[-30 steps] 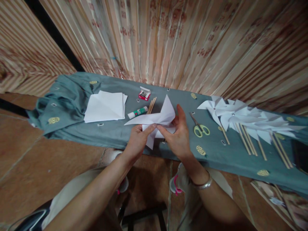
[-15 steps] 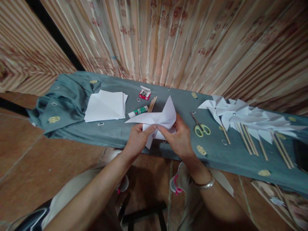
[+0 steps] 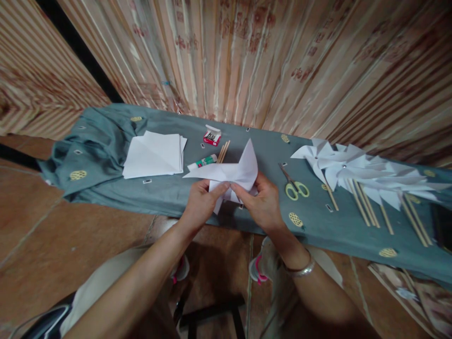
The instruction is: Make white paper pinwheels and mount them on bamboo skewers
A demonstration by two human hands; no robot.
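Between my hands is a white paper pinwheel (image 3: 243,172), its blades folded toward the middle and one pointed blade standing up. My left hand (image 3: 202,202) grips its lower left side, thumb pressed near the centre. From the right, my right hand (image 3: 264,200) holds it, with that thumb close to the left one and the fingers behind the paper. Whatever lies under the thumbs is hidden. Just beyond the paper are a glue stick (image 3: 202,162) and a few thin wooden sticks (image 3: 223,152). Green-handled scissors (image 3: 296,189) lie to the right of my right hand.
A stack of white paper (image 3: 153,155) lies on the left of the cloth-covered table (image 3: 169,193). A small open red box (image 3: 212,136) of metal pins sits at the back. Finished pinwheels (image 3: 367,172) on sticks overlap at the right, by a dark object (image 3: 441,226). A curtain (image 3: 219,61) hangs behind.
The paper has tilted slightly between my hands, and its lower point shows less below my thumbs. Both hands keep their hold in nearly the same place.
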